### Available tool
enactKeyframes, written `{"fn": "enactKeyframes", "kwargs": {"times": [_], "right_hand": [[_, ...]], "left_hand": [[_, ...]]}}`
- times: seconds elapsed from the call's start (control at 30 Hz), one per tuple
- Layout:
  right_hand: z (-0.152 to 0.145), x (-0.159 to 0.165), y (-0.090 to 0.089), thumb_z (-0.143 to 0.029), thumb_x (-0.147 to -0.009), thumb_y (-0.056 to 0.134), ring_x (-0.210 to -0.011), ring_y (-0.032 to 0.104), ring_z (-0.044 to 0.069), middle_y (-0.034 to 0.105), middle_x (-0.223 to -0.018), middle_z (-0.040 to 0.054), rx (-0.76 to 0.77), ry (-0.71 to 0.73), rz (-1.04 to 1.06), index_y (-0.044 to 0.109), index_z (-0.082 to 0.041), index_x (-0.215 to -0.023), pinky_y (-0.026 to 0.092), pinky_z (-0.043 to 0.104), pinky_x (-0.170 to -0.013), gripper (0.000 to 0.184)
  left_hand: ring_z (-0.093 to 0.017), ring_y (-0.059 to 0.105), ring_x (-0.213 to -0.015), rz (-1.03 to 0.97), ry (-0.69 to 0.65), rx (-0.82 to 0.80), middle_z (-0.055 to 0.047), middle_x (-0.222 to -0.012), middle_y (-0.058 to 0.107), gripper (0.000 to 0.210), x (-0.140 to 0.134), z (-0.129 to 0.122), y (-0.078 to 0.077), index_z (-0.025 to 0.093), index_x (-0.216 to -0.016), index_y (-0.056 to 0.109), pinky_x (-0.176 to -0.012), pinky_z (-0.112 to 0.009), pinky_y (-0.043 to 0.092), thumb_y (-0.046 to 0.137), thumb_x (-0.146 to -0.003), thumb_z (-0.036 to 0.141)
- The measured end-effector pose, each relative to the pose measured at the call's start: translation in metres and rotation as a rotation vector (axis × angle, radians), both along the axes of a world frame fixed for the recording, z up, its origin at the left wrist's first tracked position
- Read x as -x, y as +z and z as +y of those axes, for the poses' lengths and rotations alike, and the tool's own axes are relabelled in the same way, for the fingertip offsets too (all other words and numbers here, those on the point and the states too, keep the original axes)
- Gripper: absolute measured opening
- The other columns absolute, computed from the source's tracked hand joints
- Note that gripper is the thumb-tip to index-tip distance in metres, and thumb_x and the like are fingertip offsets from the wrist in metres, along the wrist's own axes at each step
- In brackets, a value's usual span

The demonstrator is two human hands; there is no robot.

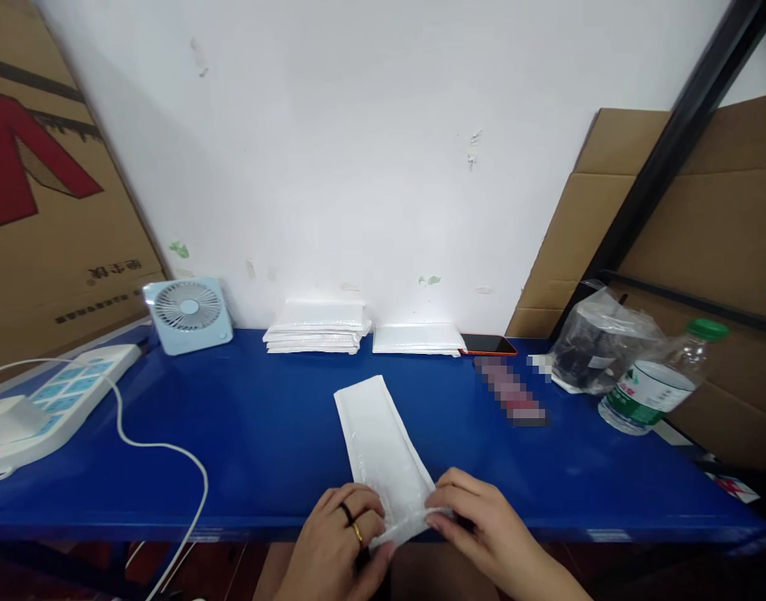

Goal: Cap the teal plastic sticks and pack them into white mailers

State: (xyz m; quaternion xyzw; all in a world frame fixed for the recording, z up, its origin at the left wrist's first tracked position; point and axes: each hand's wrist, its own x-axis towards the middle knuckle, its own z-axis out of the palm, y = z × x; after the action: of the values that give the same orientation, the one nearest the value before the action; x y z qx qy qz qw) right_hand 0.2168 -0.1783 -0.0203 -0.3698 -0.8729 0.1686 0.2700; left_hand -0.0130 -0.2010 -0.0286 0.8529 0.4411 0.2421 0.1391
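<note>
A long white padded envelope (383,438) lies on the blue table, its near end reaching the front edge. That near end has a clear, crinkled plastic-looking flap. My left hand (342,534), with a black ring and a gold ring, grips the envelope's near left corner between thumb and fingers. At the near right corner, my right hand (474,517) pinches the same end between thumb and forefinger. Whatever is inside the envelope is hidden.
Against the wall stand a taller envelope stack (317,327), a lower stack (417,338) and a phone (489,345). A blue fan (190,315), power strip (76,401) and white cable (163,446) are left. A bagged dark object (583,355) and water bottle (658,388) are right.
</note>
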Motion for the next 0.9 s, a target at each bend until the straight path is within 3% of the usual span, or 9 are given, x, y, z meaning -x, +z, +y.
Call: {"fn": "enactKeyframes", "kwargs": {"times": [0.1,0.2,0.33,0.43,0.5,0.6,0.73,0.83,0.9], "right_hand": [[0.003,0.01,-0.017,-0.025,-0.083,0.05,-0.078,0.057,0.017,0.058,-0.091,0.0065,-0.125,-0.152,0.046,0.06,-0.023,-0.093,0.047,0.027,-0.065,0.014],[0.002,0.017,-0.028,-0.018,-0.08,0.052,-0.088,0.054,0.022,0.059,-0.096,0.0077,-0.366,-0.202,0.009,0.061,-0.025,-0.094,0.044,0.035,-0.073,0.017],[0.001,0.022,-0.028,-0.014,-0.08,0.049,-0.078,0.053,0.019,0.061,-0.078,0.004,-0.409,-0.12,-0.055,0.06,-0.023,-0.096,0.041,0.034,-0.07,0.021],[0.002,0.027,-0.028,-0.03,-0.076,0.056,-0.076,0.052,0.021,0.06,-0.075,0.0047,-0.481,-0.088,-0.051,0.06,-0.019,-0.095,0.04,0.034,-0.068,0.022],[0.004,0.03,-0.026,-0.035,-0.074,0.059,-0.075,0.052,0.021,0.061,-0.074,0.0052,-0.564,-0.081,-0.049,0.06,-0.018,-0.096,0.04,0.034,-0.066,0.028],[0.015,0.029,-0.009,-0.02,-0.079,0.054,-0.073,0.053,0.019,0.061,-0.073,0.0051,-0.614,-0.089,-0.079,0.06,-0.018,-0.1,0.039,0.031,-0.065,0.022],[0.068,0.007,0.036,-0.023,-0.085,0.046,-0.062,0.051,0.014,0.058,-0.07,0.0046,-0.527,-0.278,0.07,0.06,-0.016,-0.094,0.039,0.025,-0.056,0.019],[0.139,-0.017,0.059,-0.038,-0.085,0.045,-0.054,0.048,0.012,0.055,-0.062,0.0011,-0.317,-0.622,0.312,0.06,-0.015,-0.085,0.038,0.022,-0.05,0.027],[0.188,-0.032,0.059,-0.044,-0.084,0.041,-0.047,0.047,0.012,0.055,-0.057,0.0007,-0.093,-0.712,0.46,0.06,-0.014,-0.087,0.037,0.022,-0.044,0.036]], "left_hand": [[-0.019,0.058,-0.078,0.062,0.175,-0.033,-0.006,-0.083,0.061,0.013,-0.01,-0.001,-0.007,0.023,-0.076,0.059,-0.067,-0.031,0.045,0.046,-0.078,0.024],[-0.018,0.058,-0.07,0.076,0.236,-0.131,-0.006,-0.086,0.061,0.021,-0.011,0.001,-0.015,0.025,-0.093,0.058,-0.06,-0.028,0.046,0.048,-0.076,0.023],[-0.017,0.058,-0.069,0.094,0.014,-0.34,-0.002,-0.086,0.062,0.025,-0.002,0.009,-0.021,0.028,-0.096,0.058,-0.059,-0.027,0.046,0.059,-0.071,0.027],[-0.014,0.057,-0.064,0.071,-0.081,-0.441,0.001,-0.074,0.062,0.018,0.003,0.015,-0.019,0.025,-0.092,0.057,-0.058,-0.024,0.046,0.057,-0.075,0.021],[-0.012,0.056,-0.06,0.063,-0.097,-0.472,0.001,-0.068,0.061,0.014,0.001,0.02,-0.012,0.022,-0.09,0.057,-0.055,-0.022,0.045,0.051,-0.079,0.016],[-0.012,0.057,-0.062,0.004,-0.092,-0.528,-0.001,-0.073,0.062,0.02,-0.005,0.032,0.009,0.021,-0.1,0.056,-0.058,-0.022,0.047,0.049,-0.083,0.017],[-0.014,0.057,-0.089,-0.242,0.019,-0.496,-0.009,-0.106,0.057,0.039,-0.005,0.047,0.05,0.022,-0.12,0.046,-0.075,-0.024,0.049,0.049,-0.082,0.015],[-0.011,0.058,-0.08,-0.398,-0.125,-0.407,-0.005,-0.096,0.059,0.036,0.0,0.049,0.074,0.024,-0.111,0.052,-0.07,-0.02,0.049,0.052,-0.078,0.011],[-0.009,0.059,-0.074,-0.436,-0.283,-0.353,-0.003,-0.088,0.061,0.033,0.002,0.047,0.078,0.024,-0.106,0.054,-0.066,-0.017,0.048,0.054,-0.076,0.009]]}}
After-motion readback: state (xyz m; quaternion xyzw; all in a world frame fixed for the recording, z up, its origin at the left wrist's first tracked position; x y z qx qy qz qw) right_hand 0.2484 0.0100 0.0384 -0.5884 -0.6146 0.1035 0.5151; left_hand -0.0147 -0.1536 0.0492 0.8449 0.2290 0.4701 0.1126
